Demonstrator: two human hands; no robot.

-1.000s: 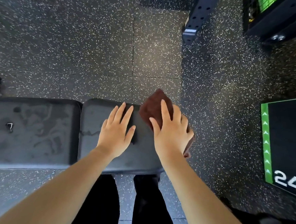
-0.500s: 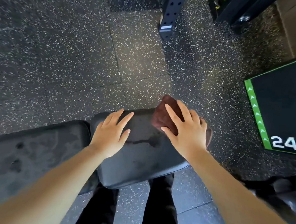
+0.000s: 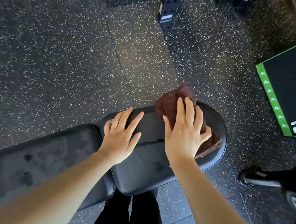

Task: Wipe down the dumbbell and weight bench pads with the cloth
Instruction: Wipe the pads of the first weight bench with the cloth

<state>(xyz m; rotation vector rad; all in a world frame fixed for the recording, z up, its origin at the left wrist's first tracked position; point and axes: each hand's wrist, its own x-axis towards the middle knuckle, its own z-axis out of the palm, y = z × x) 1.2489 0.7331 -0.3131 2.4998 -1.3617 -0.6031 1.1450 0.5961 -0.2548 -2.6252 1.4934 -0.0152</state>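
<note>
A black weight bench lies across the lower half of the head view. Its small seat pad (image 3: 150, 174) is in the middle and its longer back pad (image 3: 42, 159) runs to the left. A folded brown cloth (image 3: 170, 104) lies on the far right part of the seat pad. My right hand (image 3: 184, 134) presses flat on the cloth with straight, spread fingers. My left hand (image 3: 121, 136) rests flat on the seat pad's left part, fingers straight. A wet streak shows on the seat pad between my hands. No dumbbell is clearly in view.
Speckled black rubber floor surrounds the bench. A black plyo box with a green edge (image 3: 272, 102) stands at the right. A black steel rack foot (image 3: 167, 14) is at the top. Dark equipment with wheels (image 3: 281, 182) sits at the lower right. My legs stand below the seat.
The view has swung, so the bench now lies more tilted in the frame. My right hand and the cloth have stayed on the seat pad's far right part; my left hand stays flat.
</note>
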